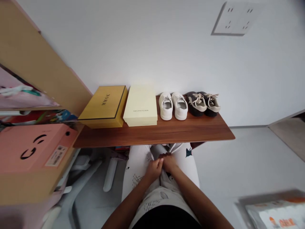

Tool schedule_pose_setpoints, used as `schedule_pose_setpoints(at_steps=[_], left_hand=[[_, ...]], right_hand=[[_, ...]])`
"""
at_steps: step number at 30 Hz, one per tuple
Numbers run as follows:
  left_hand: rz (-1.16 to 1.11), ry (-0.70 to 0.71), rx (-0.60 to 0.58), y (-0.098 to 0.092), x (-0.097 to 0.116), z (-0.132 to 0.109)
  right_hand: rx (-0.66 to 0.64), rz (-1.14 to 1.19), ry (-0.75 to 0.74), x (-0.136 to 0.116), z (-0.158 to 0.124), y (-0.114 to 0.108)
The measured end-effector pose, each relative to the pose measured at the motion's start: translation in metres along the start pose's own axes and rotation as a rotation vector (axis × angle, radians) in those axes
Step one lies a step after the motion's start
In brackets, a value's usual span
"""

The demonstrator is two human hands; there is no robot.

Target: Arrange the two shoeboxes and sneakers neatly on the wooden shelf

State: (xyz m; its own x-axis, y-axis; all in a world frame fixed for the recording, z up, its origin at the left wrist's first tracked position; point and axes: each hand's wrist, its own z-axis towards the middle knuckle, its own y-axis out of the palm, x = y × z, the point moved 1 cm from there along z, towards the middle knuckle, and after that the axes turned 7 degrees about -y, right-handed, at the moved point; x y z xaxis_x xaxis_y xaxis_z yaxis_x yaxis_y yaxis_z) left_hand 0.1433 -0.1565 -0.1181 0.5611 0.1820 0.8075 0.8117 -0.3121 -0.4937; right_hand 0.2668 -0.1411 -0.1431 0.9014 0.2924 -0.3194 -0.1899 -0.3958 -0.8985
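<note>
My left hand [154, 170] and my right hand [168, 162] rest together in my lap, below the front edge of the wooden table [171, 130]. Both have curled fingers and touch each other; no object shows in either. On the table, from left to right, lie a yellow shoebox [105, 103] marked MMOK and a cream shoebox [141, 103] marked MEIZHIYUAN, both with lids on. Beside them stand a pair of white sneakers [166, 109] and a pair of black and beige sneakers [197, 106] with light laces. The toes of both pairs point to the wall.
At the left is a wooden shelf unit [47, 66] with a pink box [30, 146] on it. A white wall [154, 47] with a socket plate [235, 19] rises behind the table. A white package [278, 214] with orange print lies at the lower right.
</note>
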Motion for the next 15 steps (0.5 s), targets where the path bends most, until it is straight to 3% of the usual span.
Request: schedule_pose_setpoints(at_steps=[2,4,5,7,9,12,15], left_hand=[[-0.25,-0.048,0.152,-0.022,0.012,0.006],[-0.418,-0.064,0.286,-0.057,0.035,0.024],[-0.605,-0.076,0.391,-0.077,0.049,0.036],[-0.95,-0.186,0.392,-0.114,0.079,0.065],[-1.15,-0.399,0.342,-0.143,0.101,0.093],[-1.251,-0.582,0.455,-0.161,0.117,0.119],[-1.261,-0.528,0.549,-0.155,0.121,0.127]], right_hand=[[-0.033,-0.005,-0.012,-0.004,0.003,0.006],[-0.042,-0.013,-0.023,-0.006,0.004,0.009],[-0.042,-0.02,-0.03,-0.006,0.004,0.009],[-0.042,-0.03,-0.038,-0.006,0.002,0.007],[-0.049,-0.044,-0.037,-0.006,0.0,0.004],[-0.048,-0.061,-0.037,-0.006,-0.003,0.001],[-0.023,-0.064,-0.057,-0.005,-0.004,0.001]])
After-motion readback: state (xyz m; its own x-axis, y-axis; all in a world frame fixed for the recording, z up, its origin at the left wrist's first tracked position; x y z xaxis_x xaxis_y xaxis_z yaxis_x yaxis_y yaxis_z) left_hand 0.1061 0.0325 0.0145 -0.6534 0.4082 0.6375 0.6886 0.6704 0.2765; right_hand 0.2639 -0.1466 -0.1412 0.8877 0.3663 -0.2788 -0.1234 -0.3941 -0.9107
